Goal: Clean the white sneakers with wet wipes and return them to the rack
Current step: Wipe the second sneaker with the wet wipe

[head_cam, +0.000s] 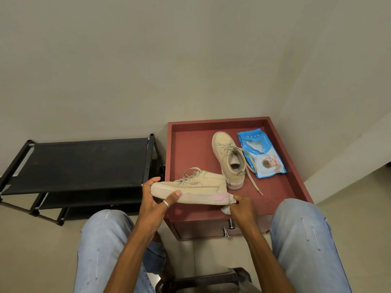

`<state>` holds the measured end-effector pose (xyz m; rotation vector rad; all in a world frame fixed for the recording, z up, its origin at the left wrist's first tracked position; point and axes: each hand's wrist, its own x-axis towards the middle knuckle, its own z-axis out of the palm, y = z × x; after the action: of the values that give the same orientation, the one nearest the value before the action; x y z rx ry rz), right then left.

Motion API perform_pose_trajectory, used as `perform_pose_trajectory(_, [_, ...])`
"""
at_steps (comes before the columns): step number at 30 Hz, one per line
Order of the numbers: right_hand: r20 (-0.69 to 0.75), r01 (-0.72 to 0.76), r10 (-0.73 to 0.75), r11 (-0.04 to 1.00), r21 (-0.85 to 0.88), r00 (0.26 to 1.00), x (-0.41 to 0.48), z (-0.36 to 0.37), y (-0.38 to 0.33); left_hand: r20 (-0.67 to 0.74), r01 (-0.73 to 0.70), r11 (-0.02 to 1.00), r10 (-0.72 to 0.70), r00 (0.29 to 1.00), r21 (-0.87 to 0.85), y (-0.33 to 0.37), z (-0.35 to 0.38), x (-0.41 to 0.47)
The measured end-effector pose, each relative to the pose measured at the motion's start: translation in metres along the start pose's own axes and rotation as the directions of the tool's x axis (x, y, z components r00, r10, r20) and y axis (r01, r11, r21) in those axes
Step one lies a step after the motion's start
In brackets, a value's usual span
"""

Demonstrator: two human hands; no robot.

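Left hand: gripped the toe end of the held sneaker, thumb across the sole edge.
Right hand: pinched a wet wipe against the heel.
Sneaker position: at the near left corner of the red table, possibly resting on it; second sneaker just beside.
Risk: could have slipped under hard rubbing, gripped at one end only; trailing lace might have snagged.
Room: rack close on the left; raised table rim hemmed the right.
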<state>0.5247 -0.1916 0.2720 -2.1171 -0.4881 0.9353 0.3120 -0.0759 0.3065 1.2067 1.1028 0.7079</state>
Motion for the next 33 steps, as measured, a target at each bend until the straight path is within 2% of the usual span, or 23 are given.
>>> perform_pose_trajectory(6, [-0.011, -0.051, 0.049, 0.989, -0.139, 0.999, -0.006, 0.000, -0.002, -0.008, -0.002, 1.000, 0.002, 1.000, 0.010, -0.001, -0.001, 0.001])
perform_pose_trajectory(10, [-0.009, -0.120, 0.120, 0.987, -0.105, 0.993, -0.012, -0.002, -0.006, 0.000, 0.008, 1.000, -0.008, 1.000, -0.001, -0.001, -0.001, 0.001])
perform_pose_trajectory(13, [0.011, -0.194, 0.194, 0.981, -0.018, 0.981, -0.020, -0.004, -0.008, -0.002, -0.003, 1.000, 0.003, 1.000, 0.010, 0.000, 0.000, 0.000])
perform_pose_trajectory(15, [-0.012, -0.199, 0.199, 0.979, -0.032, 0.980, -0.026, -0.010, -0.013, 0.004, -0.006, 1.000, 0.005, 1.000, 0.029, 0.000, -0.002, 0.000])
perform_pose_trajectory(17, [-0.065, -0.109, 0.098, 0.972, -0.210, 0.993, -0.030, -0.017, -0.020, 0.014, -0.001, 1.000, 0.000, 1.000, 0.031, 0.000, -0.003, -0.001])
perform_pose_trajectory(19, [-0.191, 0.038, -0.115, 0.929, -0.367, 0.975, -0.035, -0.018, -0.033, 0.024, -0.002, 0.999, 0.001, 1.000, 0.037, -0.001, -0.005, -0.001])
perform_pose_trajectory(22, [-0.255, 0.224, -0.346, 0.885, -0.409, 0.903, -0.043, 0.000, -0.044, 0.028, 0.000, 0.999, -0.002, 1.000, 0.053, 0.000, -0.006, -0.002])
perform_pose_trajectory(25, [-0.185, 0.426, -0.540, 0.796, -0.430, 0.821, -0.060, 0.031, -0.050, 0.016, 0.045, 0.998, -0.046, 0.999, 0.049, -0.001, -0.007, -0.001])
perform_pose_trajectory(27, [-0.100, 0.521, -0.618, 0.728, -0.445, 0.780, -0.070, 0.048, -0.055, 0.009, 0.077, 0.997, -0.077, 0.997, 0.030, -0.003, -0.008, -0.002])
perform_pose_trajectory(31, [0.035, 0.627, -0.693, 0.629, -0.460, 0.720, -0.078, 0.069, -0.080, 0.052, 0.037, 0.988, -0.045, 0.998, 0.151, -0.012, -0.014, 0.007])
perform_pose_trajectory(33, [0.116, 0.697, -0.747, 0.538, -0.474, 0.655, -0.082, 0.077, -0.094, 0.054, 0.041, 0.981, -0.052, 0.997, 0.187, -0.016, -0.014, 0.010])
